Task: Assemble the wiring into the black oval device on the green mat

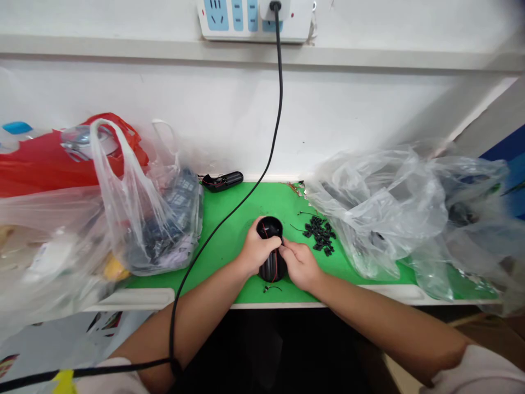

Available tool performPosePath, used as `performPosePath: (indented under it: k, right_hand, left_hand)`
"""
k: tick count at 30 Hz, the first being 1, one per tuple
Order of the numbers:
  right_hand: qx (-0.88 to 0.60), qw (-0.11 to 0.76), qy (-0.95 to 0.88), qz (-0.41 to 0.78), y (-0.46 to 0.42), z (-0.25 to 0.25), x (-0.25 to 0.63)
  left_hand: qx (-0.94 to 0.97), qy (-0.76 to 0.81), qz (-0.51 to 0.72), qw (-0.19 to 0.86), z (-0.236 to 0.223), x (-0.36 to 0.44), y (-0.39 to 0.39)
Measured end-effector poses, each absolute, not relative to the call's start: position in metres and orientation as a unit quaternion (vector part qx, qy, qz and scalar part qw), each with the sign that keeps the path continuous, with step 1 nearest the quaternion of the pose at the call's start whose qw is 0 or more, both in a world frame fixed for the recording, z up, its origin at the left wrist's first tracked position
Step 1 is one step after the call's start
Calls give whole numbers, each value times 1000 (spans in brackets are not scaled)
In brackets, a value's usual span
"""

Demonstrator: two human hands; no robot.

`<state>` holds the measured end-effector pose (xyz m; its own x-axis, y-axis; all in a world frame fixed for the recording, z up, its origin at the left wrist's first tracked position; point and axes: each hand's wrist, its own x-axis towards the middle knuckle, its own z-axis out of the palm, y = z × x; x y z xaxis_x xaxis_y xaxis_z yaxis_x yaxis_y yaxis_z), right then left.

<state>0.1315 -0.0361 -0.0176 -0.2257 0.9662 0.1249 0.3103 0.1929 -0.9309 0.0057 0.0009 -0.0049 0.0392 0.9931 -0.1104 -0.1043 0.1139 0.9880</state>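
Near the front of the green work surface, my left hand (259, 247) is wrapped round a black plastic housing (269, 268) with a rounded hollow top end. A thin red wire runs along the housing. My right hand (298, 261) pinches at the housing's right side, its fingertips close to my left thumb; whatever lies between them is too small to make out. Just below the housing lies a small connector with a thin black wire (270, 288). To the right of my hands is a pile of small black parts (320, 234).
A black cable (235, 210) hangs from the power strip (254, 22) across the left of the green surface (223, 246). Filled plastic bags (164, 224) stand at left, a clear bag (381, 202) at right. Another black device (222, 181) lies against the wall.
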Motion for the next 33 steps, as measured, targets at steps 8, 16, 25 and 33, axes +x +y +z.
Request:
performPosePath:
  k: [8, 16, 25, 33]
  right_hand:
    - [-455, 557, -524, 456, -8, -6, 141]
    - [-313, 500, -591, 550, -12, 5, 154]
    - [-394, 552, -631, 376, -13, -3, 152]
    - [-376, 533, -668, 358, -18, -6, 149]
  left_hand:
    - [392, 433, 320, 746, 12, 6, -1]
    - [449, 362, 309, 756, 13, 0, -11]
    - [716, 350, 258, 546, 35, 3, -16]
    - [667, 330, 307, 593, 24, 1, -34]
